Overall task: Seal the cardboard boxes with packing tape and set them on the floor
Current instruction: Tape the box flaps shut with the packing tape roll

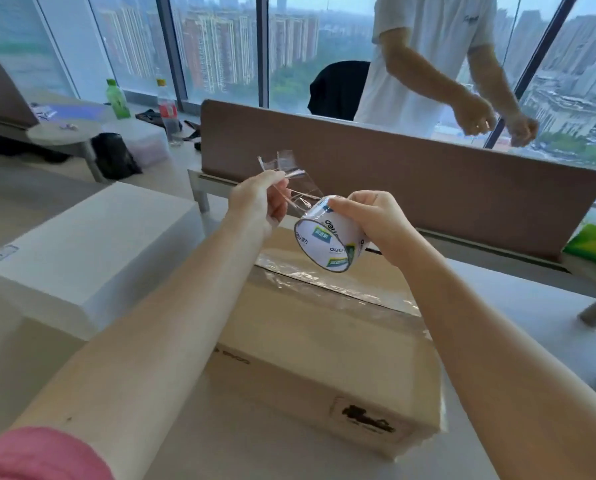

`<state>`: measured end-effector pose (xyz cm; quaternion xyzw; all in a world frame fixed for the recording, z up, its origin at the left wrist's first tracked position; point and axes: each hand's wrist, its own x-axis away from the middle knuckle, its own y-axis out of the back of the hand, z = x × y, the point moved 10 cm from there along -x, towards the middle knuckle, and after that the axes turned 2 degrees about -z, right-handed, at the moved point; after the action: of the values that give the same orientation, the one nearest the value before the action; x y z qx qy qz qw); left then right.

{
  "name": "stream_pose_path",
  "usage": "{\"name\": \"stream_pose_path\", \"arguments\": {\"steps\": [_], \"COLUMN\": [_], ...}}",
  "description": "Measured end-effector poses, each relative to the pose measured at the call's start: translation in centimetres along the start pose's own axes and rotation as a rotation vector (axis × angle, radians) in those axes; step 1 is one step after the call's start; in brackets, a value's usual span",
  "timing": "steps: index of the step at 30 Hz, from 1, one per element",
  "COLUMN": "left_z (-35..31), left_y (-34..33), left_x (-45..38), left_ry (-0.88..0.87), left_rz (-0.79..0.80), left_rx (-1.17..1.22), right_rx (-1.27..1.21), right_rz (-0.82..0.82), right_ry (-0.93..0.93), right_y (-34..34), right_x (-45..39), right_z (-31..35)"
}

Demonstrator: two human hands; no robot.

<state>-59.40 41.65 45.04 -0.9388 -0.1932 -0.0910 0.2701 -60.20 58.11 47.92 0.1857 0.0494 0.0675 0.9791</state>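
A brown cardboard box (324, 355) lies on the desk below my arms, with clear tape along its top seam. Above it my right hand (369, 220) grips a roll of clear packing tape (327, 237) with a white printed core. My left hand (262, 199) pinches the crumpled free end of the tape (286, 168), pulled a short way off the roll toward the upper left. Both hands hover above the far end of the box.
A white box (92, 254) stands on the desk left of the cardboard box. A brown desk divider (410, 174) runs behind. A person in a white shirt (428, 60) stands beyond it. Bottles (118, 98) and a black bag (113, 157) sit far left; a green pack (594, 244) at right.
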Motion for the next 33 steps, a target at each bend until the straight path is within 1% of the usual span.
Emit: {"name": "stream_pose_path", "arguments": {"steps": [2, 7, 10, 12, 17, 20, 22, 24, 27, 33], "left_z": [-0.1, -0.2, -0.5, -0.9, -2.5, -2.7, -2.5, -2.1, -2.0, -1.1], "left_y": [1.2, 4.4, 5.5, 5.9, 6.7, 6.4, 6.5, 7.0, 8.5, 10.6], "left_x": [-0.6, -1.9, -2.4, -2.6, -2.4, -1.9, -1.7, -1.8, -1.9, -2.3], "left_ry": [0.070, 0.156, 0.143, 0.105, -0.012, -0.024, -0.016, 0.007, 0.025, 0.112], "left_rz": [0.009, -0.069, -0.076, -0.051, 0.006, 0.037, 0.030, -0.007, -0.080, -0.034], "left_rx": [-0.009, 0.040, 0.004, -0.050, -0.321, -0.422, -0.486, -0.502, -0.463, -0.480], "right_rx": [0.024, 0.068, 0.096, 0.112, 0.146, 0.166, 0.143, 0.097, 0.049, 0.131], "right_rz": [-0.017, -0.037, -0.031, -0.027, -0.009, 0.003, 0.027, 0.062, 0.066, 0.093], "right_ry": [0.013, 0.031, 0.030, 0.026, -0.014, -0.031, -0.026, -0.017, 0.008, 0.038], "right_y": [-1.6, -5.0, -5.9, -6.0, -5.0, -4.4, -4.2, -4.4, -4.2, -5.1], "right_x": [-0.1, 0.1, 0.3, 0.3, -0.2, -0.6, -0.7, -0.8, -1.2, -1.8], "right_z": [0.5, 1.4, 1.6, 1.5, 1.1, 0.7, 0.5, 0.4, 0.6, 0.7]}}
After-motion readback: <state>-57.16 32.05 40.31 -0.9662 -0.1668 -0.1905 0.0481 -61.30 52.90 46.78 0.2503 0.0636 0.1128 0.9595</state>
